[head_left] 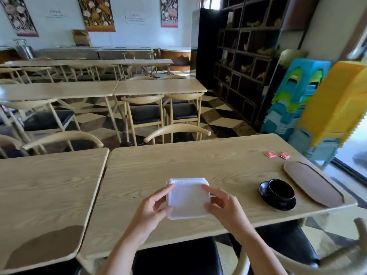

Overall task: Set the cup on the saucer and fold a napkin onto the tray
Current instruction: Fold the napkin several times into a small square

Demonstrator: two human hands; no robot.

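Note:
A white folded napkin (187, 197) lies square in front of me, over the wooden table. My left hand (153, 207) pinches its left edge and my right hand (222, 205) pinches its right edge. To the right, a black cup (281, 190) stands on a black saucer (266, 195). Beyond the cup lies a long brown oval wooden tray (311, 183), slanting along the table's right end, with nothing on it.
Two small red sachets (277, 155) lie at the table's far right. A second table (45, 191) adjoins on the left. Chairs stand behind the table, one black seat (174, 257) below me. Stacked blue and yellow plastic stools (317, 108) stand at right.

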